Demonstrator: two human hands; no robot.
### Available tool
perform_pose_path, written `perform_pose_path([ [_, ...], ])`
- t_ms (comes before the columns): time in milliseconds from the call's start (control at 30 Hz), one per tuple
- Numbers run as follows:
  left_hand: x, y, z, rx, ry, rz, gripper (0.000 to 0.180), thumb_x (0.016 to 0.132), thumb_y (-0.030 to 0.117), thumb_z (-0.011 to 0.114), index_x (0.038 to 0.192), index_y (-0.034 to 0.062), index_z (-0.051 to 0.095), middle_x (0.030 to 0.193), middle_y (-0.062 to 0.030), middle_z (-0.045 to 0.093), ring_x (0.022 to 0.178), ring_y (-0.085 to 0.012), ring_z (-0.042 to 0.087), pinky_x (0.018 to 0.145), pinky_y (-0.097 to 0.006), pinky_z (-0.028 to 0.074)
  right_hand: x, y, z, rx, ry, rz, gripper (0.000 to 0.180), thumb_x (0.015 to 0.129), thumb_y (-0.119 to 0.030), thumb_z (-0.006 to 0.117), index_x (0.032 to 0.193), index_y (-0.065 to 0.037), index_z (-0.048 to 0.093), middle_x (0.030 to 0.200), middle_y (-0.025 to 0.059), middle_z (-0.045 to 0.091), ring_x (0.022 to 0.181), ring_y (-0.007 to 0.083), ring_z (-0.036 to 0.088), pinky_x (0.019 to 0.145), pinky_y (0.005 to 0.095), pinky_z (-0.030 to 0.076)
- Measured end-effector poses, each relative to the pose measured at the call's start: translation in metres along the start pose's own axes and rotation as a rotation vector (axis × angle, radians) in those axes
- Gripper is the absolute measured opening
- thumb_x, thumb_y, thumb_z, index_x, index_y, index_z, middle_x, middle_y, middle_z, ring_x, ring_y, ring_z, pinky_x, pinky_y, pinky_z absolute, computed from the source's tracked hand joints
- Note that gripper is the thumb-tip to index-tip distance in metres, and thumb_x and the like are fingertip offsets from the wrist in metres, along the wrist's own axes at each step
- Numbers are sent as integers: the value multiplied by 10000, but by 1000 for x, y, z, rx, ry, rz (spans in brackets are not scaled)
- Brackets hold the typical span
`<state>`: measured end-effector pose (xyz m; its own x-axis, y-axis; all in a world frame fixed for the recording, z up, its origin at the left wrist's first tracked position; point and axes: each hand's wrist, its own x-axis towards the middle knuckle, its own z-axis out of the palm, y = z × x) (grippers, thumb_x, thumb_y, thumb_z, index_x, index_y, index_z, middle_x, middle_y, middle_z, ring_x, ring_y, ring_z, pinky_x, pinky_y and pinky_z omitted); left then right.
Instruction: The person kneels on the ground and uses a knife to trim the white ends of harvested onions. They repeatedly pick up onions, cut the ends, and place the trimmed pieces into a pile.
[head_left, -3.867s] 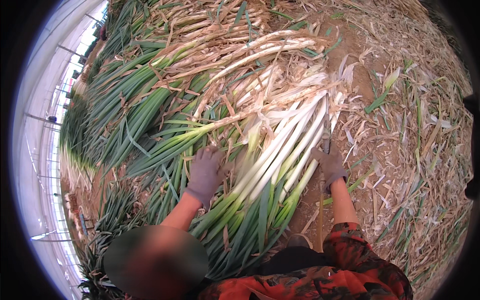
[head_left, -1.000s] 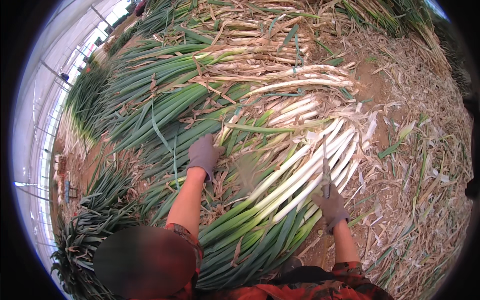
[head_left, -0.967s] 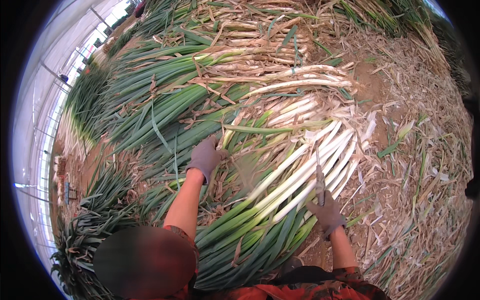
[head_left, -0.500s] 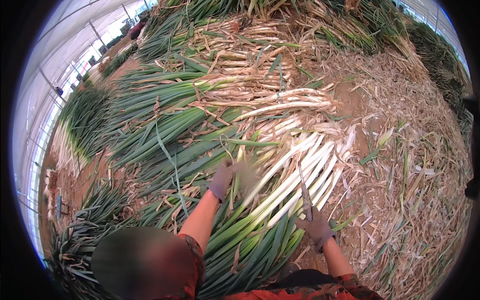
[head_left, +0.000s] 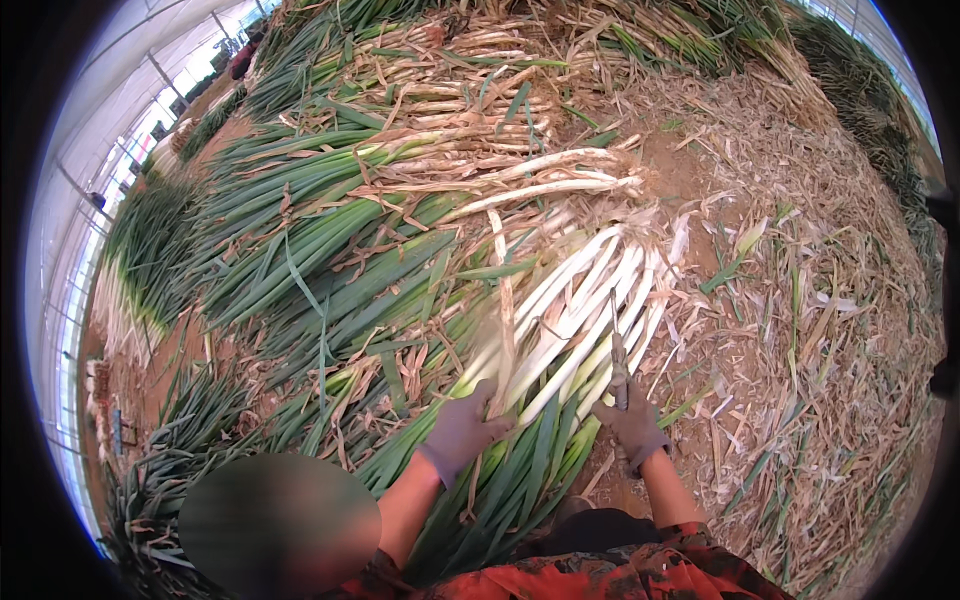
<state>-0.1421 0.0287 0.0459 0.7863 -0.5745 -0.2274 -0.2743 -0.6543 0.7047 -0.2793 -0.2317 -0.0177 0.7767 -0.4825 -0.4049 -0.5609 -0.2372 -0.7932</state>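
A spread bundle of green onions (head_left: pixel 572 340) lies before me, white stalks fanned away from me and green leaves towards me. My left hand (head_left: pixel 463 432), in a grey-brown glove, is closed at the bundle's left side. A long pale dry leaf (head_left: pixel 503 300) rises from between its thumb and fingers. My right hand (head_left: pixel 634 428), gloved too, grips the wrapped handle of a thin-bladed knife (head_left: pixel 619 375). The narrow blade points away from me over the right-hand stalks. Whether it touches them I cannot tell. The roots at the far end are blurred.
More unpeeled green onions (head_left: pixel 330 240) lie in heaps to the left and far side. Dry husks and leaf scraps (head_left: pixel 790 400) cover the ground at the right. A stack of onions with white stems (head_left: pixel 135 290) stands at far left. A rounded blurred patch (head_left: pixel 280 525) hides the lower left.
My left hand has come nearer and slightly right, onto the bundle, with a dry leaf now at its fingers. The right hand with the knife has shifted slightly away from me.
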Motion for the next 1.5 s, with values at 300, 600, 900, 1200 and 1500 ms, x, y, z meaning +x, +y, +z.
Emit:
perform_pose_path([
  [300, -109, -21, 45, 289, -130, 158, 539, 830, 361, 780, 1290, 130, 619, 910, -133, 715, 794, -359, 704, 703, -457, 565, -39, -8, 15, -113, -262, -23, 794, 823, -557, 738, 1332, 5, 500, 1116, 337, 636, 1045, 519, 624, 895, 526, 490],
  [600, 84, 9, 6, 490, -24, -53, 393, 874, 422, 662, 1003, 54, 714, 1001, -189, 718, 910, -401, 688, 798, -479, 547, -48, -16, 37, -71, -385, 67, 807, 811, -525, 761, 1350, 19, 506, 1084, 297, 666, 1004, 441, 661, 884, 480, 505],
  [900, 71, -5, -6, 296, 94, -286, 493, 658, 237, 900, 1059, 56, 677, 989, -157, 716, 929, -349, 685, 812, -428, 528, -73, -25, 38, -224, -551, 87, 852, 852, -594, 679, 1410, 9, 450, 1068, 303, 661, 1048, 478, 647, 942, 517, 484],
  [1200, 42, -29, -8, 227, -2, -94, 446, 683, 148, 806, 1097, 77, 657, 999, -192, 710, 963, -389, 676, 841, -455, 522, 23, -13, 22, -174, -187, 26, 784, 816, -612, 720, 1269, 3, 544, 1030, 263, 660, 1057, 446, 649, 912, 491, 505],
  [1500, 29, -23, -9, 463, -190, 10, 507, 766, 168, 762, 1242, 77, 610, 1175, -176, 652, 1105, -370, 624, 935, -463, 505, 132, -36, -18, -245, -68, 63, 764, 764, -512, 759, 1277, 19, 567, 1179, 265, 668, 1088, 406, 658, 920, 454, 516],
])
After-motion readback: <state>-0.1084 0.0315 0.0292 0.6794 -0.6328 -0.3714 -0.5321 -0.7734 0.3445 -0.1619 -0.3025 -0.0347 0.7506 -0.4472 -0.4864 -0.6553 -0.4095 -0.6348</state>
